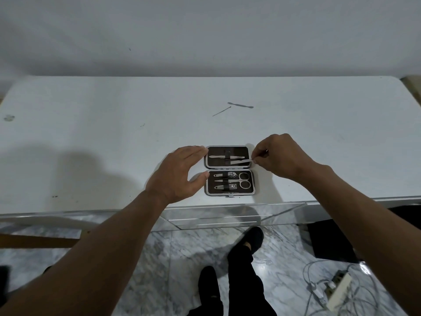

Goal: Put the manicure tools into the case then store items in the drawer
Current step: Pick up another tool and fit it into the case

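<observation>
A dark manicure case with a metal rim lies unfolded near the white table's front edge. Its lower half holds scissors, clippers and small files under elastic straps. The upper half holds a tweezer-like tool. My right hand pinches a thin flat metal tool by its right end, and the tool's tip lies in the upper half near the strap. My left hand rests spread against the case's left side, steadying it. Two loose tools lie farther back: a thin pick and a flat pusher.
The white table runs wall to wall in front of me. A mirrored drawer front sits below the front edge, under the case. Marble floor, my feet, a dark mat and a power strip with cables are below.
</observation>
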The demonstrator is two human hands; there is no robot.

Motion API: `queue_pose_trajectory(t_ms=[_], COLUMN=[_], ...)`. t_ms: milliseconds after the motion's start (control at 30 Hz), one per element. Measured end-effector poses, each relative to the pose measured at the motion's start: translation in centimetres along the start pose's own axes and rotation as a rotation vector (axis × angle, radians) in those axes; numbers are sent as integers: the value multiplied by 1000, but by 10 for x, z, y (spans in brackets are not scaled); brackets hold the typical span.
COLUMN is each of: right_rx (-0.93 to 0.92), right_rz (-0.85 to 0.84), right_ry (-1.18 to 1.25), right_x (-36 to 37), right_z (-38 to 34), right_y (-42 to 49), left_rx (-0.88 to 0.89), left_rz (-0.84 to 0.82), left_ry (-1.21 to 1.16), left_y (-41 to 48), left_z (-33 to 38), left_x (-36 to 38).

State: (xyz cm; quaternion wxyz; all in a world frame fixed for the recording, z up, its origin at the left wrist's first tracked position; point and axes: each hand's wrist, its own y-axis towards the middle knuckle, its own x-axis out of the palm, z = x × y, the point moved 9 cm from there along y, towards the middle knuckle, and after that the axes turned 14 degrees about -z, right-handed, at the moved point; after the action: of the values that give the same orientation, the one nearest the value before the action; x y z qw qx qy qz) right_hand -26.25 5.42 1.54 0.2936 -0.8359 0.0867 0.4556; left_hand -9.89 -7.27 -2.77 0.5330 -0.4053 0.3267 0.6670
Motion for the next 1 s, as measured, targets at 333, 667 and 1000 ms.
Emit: queue_pose_trajectory(t_ms=[333, 667, 1000], right_rx=[-41, -86, -118], right_rz=[-10, -67, -120], right_ry=[14, -206, -361], right_x=[8, 11, 18], right_z=[-11, -25, -37], right_y=[6, 11, 16], left_rx=[1, -18, 7], left_rz=[-5, -11, 21], left_ry=[-8, 5, -4], left_y=[0, 0, 0], left_z=[0, -1, 3], left_x=[0, -1, -5])
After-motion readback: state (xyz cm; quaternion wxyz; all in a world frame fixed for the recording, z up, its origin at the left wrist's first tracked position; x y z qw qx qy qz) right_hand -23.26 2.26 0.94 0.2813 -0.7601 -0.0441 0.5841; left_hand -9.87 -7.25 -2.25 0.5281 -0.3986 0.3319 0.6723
